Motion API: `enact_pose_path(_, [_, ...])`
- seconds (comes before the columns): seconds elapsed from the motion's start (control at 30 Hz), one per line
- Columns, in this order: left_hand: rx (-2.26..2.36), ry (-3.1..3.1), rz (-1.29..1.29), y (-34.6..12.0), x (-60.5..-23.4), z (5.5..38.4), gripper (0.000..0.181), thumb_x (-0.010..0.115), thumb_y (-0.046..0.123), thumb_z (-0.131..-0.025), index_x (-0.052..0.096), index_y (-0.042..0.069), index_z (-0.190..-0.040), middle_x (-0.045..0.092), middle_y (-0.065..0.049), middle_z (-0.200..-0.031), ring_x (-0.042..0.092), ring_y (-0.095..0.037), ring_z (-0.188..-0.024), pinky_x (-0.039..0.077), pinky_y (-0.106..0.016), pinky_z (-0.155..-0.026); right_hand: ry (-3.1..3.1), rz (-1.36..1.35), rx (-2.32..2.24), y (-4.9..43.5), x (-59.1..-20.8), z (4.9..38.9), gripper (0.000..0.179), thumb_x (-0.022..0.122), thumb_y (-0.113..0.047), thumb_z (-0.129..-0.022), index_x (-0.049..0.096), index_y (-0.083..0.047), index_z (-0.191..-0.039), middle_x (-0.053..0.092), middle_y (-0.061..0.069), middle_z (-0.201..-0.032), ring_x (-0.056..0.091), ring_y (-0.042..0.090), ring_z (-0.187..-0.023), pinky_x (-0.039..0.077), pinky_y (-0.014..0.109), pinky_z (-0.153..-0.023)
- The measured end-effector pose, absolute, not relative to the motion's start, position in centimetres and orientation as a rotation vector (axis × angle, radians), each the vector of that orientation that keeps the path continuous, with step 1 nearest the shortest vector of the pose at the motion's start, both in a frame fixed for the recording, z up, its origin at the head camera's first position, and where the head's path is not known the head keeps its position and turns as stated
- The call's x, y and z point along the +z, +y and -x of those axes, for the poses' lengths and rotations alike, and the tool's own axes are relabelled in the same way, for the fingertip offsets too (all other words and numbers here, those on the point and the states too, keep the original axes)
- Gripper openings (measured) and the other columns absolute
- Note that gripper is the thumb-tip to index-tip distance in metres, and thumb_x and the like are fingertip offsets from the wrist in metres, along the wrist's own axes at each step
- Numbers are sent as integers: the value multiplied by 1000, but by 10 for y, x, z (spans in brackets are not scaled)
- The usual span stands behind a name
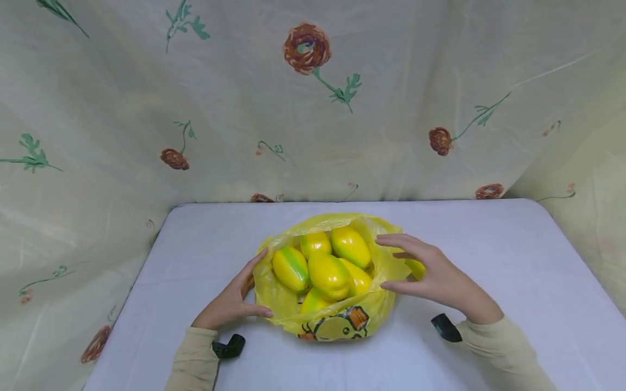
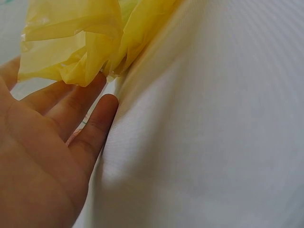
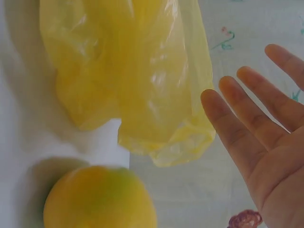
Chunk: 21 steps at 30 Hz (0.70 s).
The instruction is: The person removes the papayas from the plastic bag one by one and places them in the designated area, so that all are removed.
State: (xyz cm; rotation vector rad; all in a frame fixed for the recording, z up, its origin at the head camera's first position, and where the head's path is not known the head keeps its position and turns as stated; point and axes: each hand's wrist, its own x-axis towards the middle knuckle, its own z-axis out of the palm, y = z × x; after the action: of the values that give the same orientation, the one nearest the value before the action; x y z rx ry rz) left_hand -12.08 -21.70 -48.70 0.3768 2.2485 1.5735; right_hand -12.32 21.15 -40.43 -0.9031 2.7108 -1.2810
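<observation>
A yellow plastic bag (image 1: 286,316) with a cartoon print lies on its base, its mouth spread wide. Several glossy yellow mango-like fruits (image 1: 329,276) with green streaks are heaped inside. At the bag's left side my left hand (image 1: 230,301) touches the plastic with spread fingers, its thumb by the front rim. My right hand (image 1: 435,277) is at the right rim, fingers and thumb apart and curved loosely. In the right wrist view its fingertips are close to the bag; contact is unclear. Another such fruit (image 3: 99,202) lies outside the bag, partly hidden behind the right hand in the head view.
Bag and hands are over a table with a white cloth (image 1: 195,255). Behind it and at both sides hangs a pale curtain (image 1: 235,98) with brown flowers and green stems. A dark device (image 1: 229,346) sits at the left wrist, another (image 1: 446,328) at the right.
</observation>
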Motion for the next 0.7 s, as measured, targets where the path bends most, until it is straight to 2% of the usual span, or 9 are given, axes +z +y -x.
enact_pose_path(0.2, [1583,2240,-387,-217,-485,120,123,95,23,-74,13,41,-165,3,-4,-176,9,-34,-162,13,-58,-130,2659,924,-1285,198,-401,125,71,88,-26,-83,56,-19,-146,57,4,-150,56,25,-135,59,46,-101])
enact_pose_path(0.43, [1587,2250,-393,-216,-486,120,123,95,24,-75,14,39,-165,3,-6,-176,10,-36,-162,13,-59,-130,2630,894,-1247,181,-398,127,71,87,-31,-85,54,-21,-148,55,3,-153,55,29,-138,59,46,-102])
enact_pose_path(0.7, [1576,2255,-375,-216,-487,121,124,95,24,-74,13,39,-166,4,-5,-176,9,-34,-162,13,-57,-130,2515,900,-1295,164,-396,129,70,86,-32,-86,54,-21,-148,52,5,-156,55,34,-138,57,53,-104])
